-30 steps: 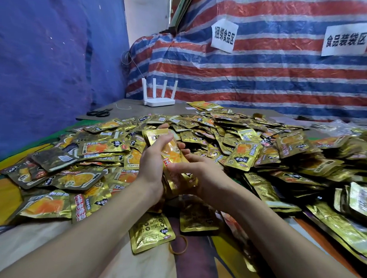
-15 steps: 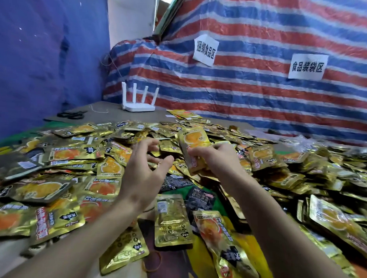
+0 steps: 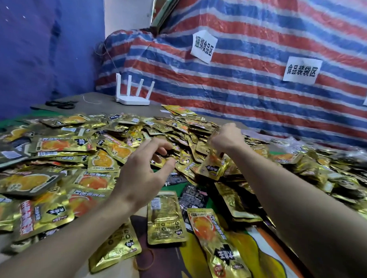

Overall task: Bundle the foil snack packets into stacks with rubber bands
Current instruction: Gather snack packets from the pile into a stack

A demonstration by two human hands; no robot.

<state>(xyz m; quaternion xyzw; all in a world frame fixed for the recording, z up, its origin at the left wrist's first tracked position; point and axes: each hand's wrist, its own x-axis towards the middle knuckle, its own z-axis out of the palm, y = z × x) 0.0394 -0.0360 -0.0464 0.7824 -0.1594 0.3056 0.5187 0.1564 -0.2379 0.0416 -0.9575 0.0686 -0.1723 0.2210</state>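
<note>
A large heap of gold foil snack packets (image 3: 120,149) covers the table. My right hand (image 3: 226,138) is raised over the middle of the heap, its fingers curled round a small stack of packets (image 3: 214,167) that hangs down below the wrist. My left hand (image 3: 144,172) hovers to its left above the packets, fingers loosely curled with nothing in them. A tan rubber band (image 3: 144,260) lies on the cloth near the front edge, between loose packets (image 3: 165,217) that lie flat.
A white router (image 3: 132,93) stands at the back of the table, with black scissors (image 3: 61,104) to its left. A striped tarp (image 3: 263,83) with paper labels (image 3: 203,46) closes off the back. A blue wall is on the left.
My left hand has let go of the stack that both hands held. My right hand has carried the stack up and away to the right, over the heap.
</note>
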